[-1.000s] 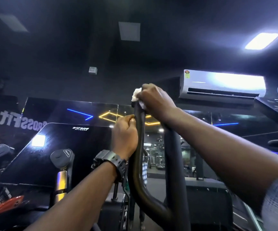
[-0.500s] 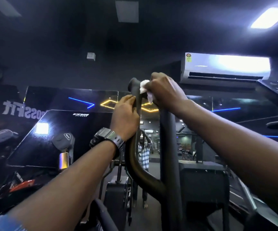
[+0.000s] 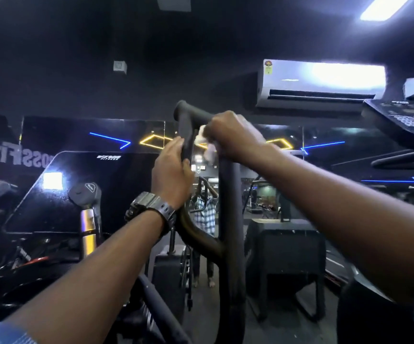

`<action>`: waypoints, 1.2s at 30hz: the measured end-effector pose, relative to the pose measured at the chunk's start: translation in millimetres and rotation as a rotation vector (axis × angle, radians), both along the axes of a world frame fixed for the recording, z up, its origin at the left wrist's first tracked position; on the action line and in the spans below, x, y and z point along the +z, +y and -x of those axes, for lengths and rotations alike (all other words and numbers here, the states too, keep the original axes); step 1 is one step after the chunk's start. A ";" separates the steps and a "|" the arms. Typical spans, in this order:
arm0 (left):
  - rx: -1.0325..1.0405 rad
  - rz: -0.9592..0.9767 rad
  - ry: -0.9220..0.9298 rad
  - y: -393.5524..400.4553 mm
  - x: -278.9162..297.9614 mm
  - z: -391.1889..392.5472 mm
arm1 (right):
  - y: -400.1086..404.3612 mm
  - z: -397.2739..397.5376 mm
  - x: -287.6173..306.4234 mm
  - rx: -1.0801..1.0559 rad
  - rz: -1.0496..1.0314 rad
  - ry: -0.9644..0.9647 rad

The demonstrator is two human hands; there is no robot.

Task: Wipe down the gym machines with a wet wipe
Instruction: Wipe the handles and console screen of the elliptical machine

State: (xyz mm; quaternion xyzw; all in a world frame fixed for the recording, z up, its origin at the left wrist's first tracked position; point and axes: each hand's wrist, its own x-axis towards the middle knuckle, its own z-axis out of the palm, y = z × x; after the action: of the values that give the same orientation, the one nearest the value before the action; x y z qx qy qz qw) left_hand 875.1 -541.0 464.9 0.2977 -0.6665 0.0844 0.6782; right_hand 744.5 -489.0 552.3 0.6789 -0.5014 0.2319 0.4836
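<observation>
Wet wipe [image 3: 204,145] sits bunched under my right hand [image 3: 230,136], pressed against the black handlebar [image 3: 188,130] of the machine, just below its capped top end. My fingers are curled round the wipe and the bar together. My left hand [image 3: 172,173] grips the same bar lower down, steadying it, so the two hands are close but not touching.

I judge the job on this bar is only partly done: the wipe is near the top, and the long run below my left hand, down through the curve [image 3: 196,234] to where it joins the upright post [image 3: 228,219], shows no sign either way of having been cleaned. The other machines around me are left too, as far as I can tell.

For room, the bar's top end is free air, so I can slide up and off it. Downward, my own left hand blocks the stroke and would need shifting. The post stands just beside my right wrist, leaving a tight gap.
</observation>
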 end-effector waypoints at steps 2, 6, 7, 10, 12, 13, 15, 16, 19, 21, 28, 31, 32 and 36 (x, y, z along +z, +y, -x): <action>-0.018 -0.036 0.043 2.0 -2.3 -0.6 | -17.1 -20.3 4.7 0.085 0.024 -0.239; -0.070 -0.039 0.050 3.8 -13.6 -12.6 | -21.0 -38.1 -17.4 0.266 -0.020 -0.577; -0.092 -0.049 0.058 4.1 -17.1 -17.2 | -19.0 -37.6 -30.3 0.315 -0.011 -0.597; -0.124 -0.092 0.073 4.7 -24.6 -23.9 | -11.3 -31.1 -77.9 0.349 -0.113 -0.540; -0.125 -0.119 0.099 7.0 -29.0 -21.7 | -10.0 -25.1 -98.2 0.291 -0.213 -0.516; -0.129 -0.128 0.120 8.4 -30.6 -19.8 | -9.9 -25.0 -99.4 0.291 -0.213 -0.508; -0.148 -0.146 0.156 12.6 -36.0 -13.9 | -11.0 -27.8 -92.3 0.334 -0.127 -0.547; -0.167 -0.146 0.172 14.9 -40.3 -11.5 | -11.9 -29.2 -87.3 0.366 -0.093 -0.577; -0.193 -0.094 0.169 21.2 -59.8 -8.4 | -8.2 -32.6 -93.2 0.355 -0.127 -0.546; -0.194 -0.078 0.176 22.3 -71.2 -9.3 | 7.2 -32.4 -115.2 0.292 -0.201 -0.403; -0.122 0.007 0.032 27.6 -101.0 -12.0 | 80.1 7.0 -166.8 0.194 -0.336 0.150; -0.054 0.045 -0.095 30.8 -106.5 -11.9 | 69.7 13.6 -151.0 0.183 -0.282 0.155; -0.031 0.058 -0.145 33.1 -107.2 -9.7 | 64.9 11.2 -141.1 0.173 -0.215 0.124; 0.025 0.056 -0.313 44.4 -109.8 -3.5 | 54.9 5.4 -147.5 0.217 -0.130 -0.013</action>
State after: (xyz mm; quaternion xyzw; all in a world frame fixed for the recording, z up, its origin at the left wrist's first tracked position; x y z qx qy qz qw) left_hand 878.5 -496.6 355.2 0.2700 -0.7577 0.1569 0.5730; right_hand 739.1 -434.0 404.8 0.7575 -0.4420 0.2544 0.4075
